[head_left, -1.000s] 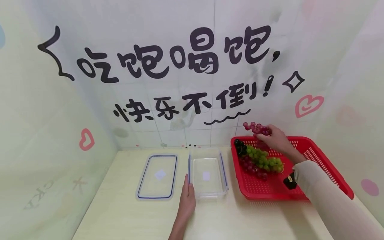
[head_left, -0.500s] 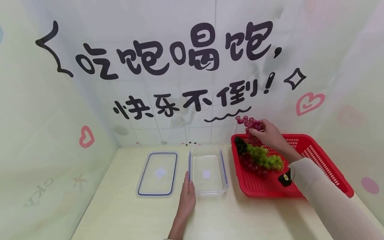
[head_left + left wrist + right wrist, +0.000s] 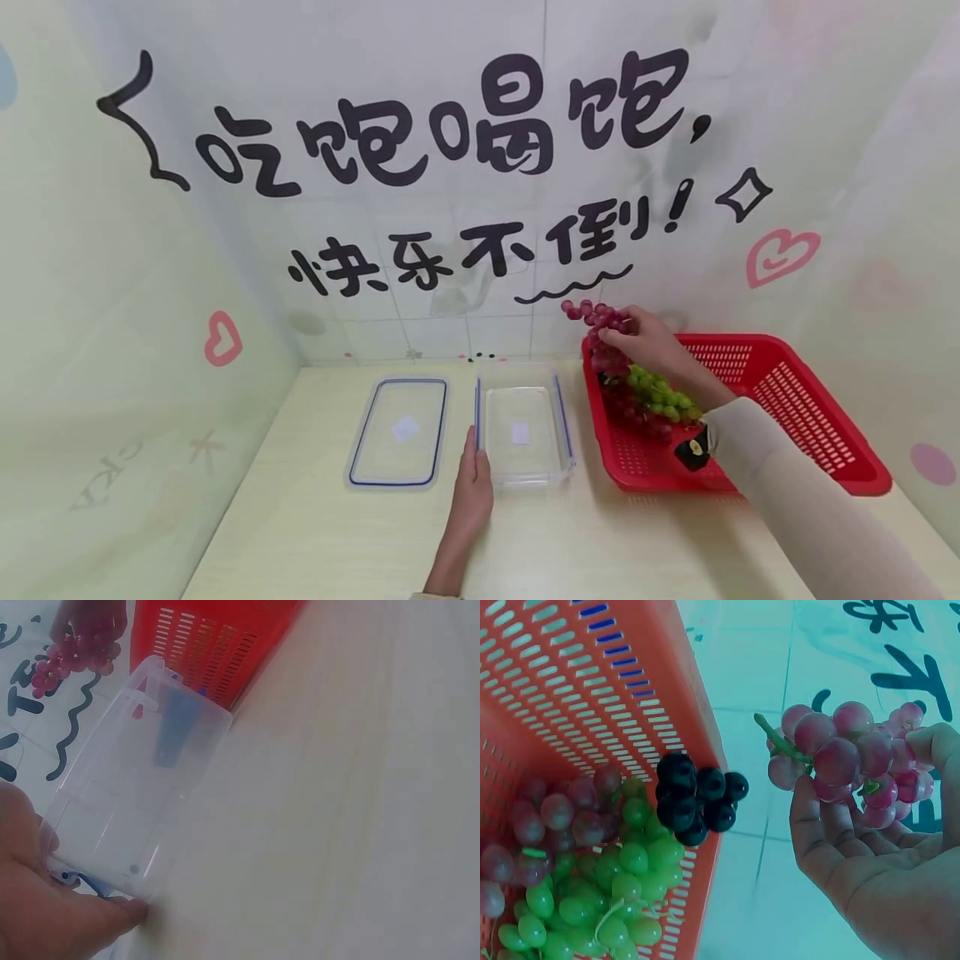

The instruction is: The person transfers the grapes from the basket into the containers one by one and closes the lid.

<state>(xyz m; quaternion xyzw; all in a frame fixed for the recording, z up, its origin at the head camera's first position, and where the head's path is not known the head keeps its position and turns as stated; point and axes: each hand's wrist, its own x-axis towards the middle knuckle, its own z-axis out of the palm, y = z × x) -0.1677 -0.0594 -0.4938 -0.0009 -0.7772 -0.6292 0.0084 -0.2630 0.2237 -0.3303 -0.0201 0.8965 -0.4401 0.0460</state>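
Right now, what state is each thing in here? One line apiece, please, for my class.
Red basket: upright, partly filled.
Upper red grapes: held in right fingers.
Lower red grapes: lying in basket.
Green grapes: lying in basket.
Dark grapes: at basket's rim.
Clear container: open, touched by left fingers.
Lid: off, flat on table.

The person's bare left hand [image 3: 472,492] extends forward, its fingers straight, side by side and pointing away from the body; the left wrist view shows the thumb spread apart from them. The left forearm [image 3: 445,567] is bare down to a strip of pale cuff [image 3: 435,596]. The right arm, in a long beige fabric sleeve [image 3: 810,500], slants inward from the lower right corner. Beyond it, the right wrist [image 3: 705,387] is bare. The bare right hand [image 3: 647,340] is held higher, its thumb and curled fingers gripping.
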